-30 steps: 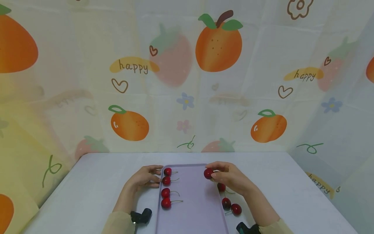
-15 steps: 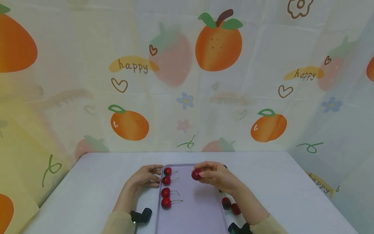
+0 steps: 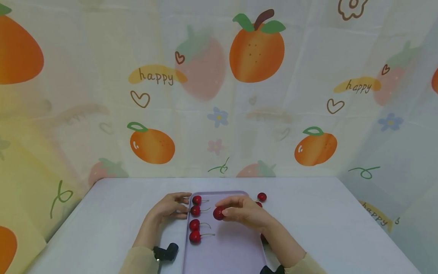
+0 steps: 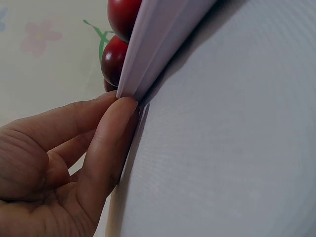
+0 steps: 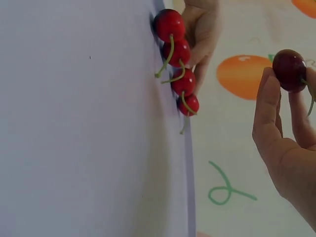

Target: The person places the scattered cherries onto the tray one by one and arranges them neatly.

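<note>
My right hand (image 3: 244,213) pinches a dark red cherry (image 3: 218,213) between thumb and fingertips over the lilac tray (image 3: 236,251). In the right wrist view the same cherry (image 5: 290,70) shows a short green stem beside the thumb. Several cherries (image 3: 195,225) stand in a column along the tray's left side, stems pointing right. My left hand (image 3: 170,206) rests at the tray's left edge, fingers extended. Close up in the left wrist view, fingertips (image 4: 123,106) touch the tray's rim (image 4: 148,54), with cherries (image 4: 114,61) just behind it.
Loose cherries (image 3: 261,196) lie on the white table (image 3: 308,213) right of the tray; another cherry (image 3: 264,238) is partly hidden by my right forearm. A fruit-patterned cloth (image 3: 219,160) hangs behind the table.
My right hand has carried its cherry leftward from the tray's right edge, then slightly nearer me. This uncovers cherries at the back right. The left hand and the column of cherries stay put.
</note>
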`<state>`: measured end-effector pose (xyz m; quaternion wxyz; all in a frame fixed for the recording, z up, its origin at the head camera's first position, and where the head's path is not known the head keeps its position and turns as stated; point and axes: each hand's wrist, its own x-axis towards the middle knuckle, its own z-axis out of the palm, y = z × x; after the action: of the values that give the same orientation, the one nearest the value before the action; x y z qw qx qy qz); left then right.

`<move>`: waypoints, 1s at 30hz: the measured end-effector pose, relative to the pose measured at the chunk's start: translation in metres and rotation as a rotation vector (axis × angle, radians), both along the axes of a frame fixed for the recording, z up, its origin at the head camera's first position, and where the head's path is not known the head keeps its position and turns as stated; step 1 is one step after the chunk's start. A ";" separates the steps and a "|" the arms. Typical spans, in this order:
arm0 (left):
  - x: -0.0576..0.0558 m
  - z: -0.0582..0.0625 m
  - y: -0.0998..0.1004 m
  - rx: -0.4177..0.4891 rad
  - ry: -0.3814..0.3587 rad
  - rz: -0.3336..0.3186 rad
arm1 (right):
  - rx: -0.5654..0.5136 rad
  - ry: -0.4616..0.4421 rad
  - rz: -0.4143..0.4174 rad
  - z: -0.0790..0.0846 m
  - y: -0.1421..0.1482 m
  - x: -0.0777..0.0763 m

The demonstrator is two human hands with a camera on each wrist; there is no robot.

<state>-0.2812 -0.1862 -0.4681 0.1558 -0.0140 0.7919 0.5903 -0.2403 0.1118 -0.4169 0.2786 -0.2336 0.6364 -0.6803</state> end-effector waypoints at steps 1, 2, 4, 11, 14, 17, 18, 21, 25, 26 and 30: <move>0.000 0.000 0.000 -0.003 -0.001 -0.001 | 0.006 -0.002 0.000 -0.001 -0.002 0.001; -0.001 0.000 0.000 -0.004 -0.002 0.001 | 0.017 -0.006 0.000 -0.002 -0.003 0.001; -0.001 -0.001 0.000 -0.001 -0.008 0.012 | 0.038 -0.021 -0.001 -0.004 -0.006 0.003; -0.001 -0.001 0.001 -0.005 -0.010 0.017 | 0.046 -0.087 0.010 -0.013 -0.016 0.007; 0.000 0.000 0.001 -0.008 -0.007 0.012 | 0.053 -0.108 0.010 -0.016 -0.018 0.010; 0.001 0.001 0.001 -0.009 -0.003 0.012 | 0.054 -0.114 0.016 -0.018 -0.019 0.011; 0.001 0.001 0.001 -0.010 -0.002 0.012 | 0.054 -0.119 0.019 -0.019 -0.020 0.011; 0.001 0.001 0.001 -0.002 0.002 0.007 | 0.069 -0.117 0.031 -0.022 -0.021 0.011; 0.000 0.001 0.001 0.004 0.001 0.002 | 0.107 -0.118 0.049 -0.025 -0.023 0.012; 0.000 0.002 0.001 0.003 0.001 0.003 | 0.117 -0.117 0.053 -0.026 -0.024 0.012; 0.001 0.002 0.001 0.004 0.003 0.003 | 0.138 -0.123 0.076 -0.029 -0.027 0.013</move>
<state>-0.2802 -0.1855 -0.4661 0.1536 -0.0141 0.7910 0.5920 -0.2275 0.0849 -0.4456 0.3579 -0.1956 0.6543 -0.6368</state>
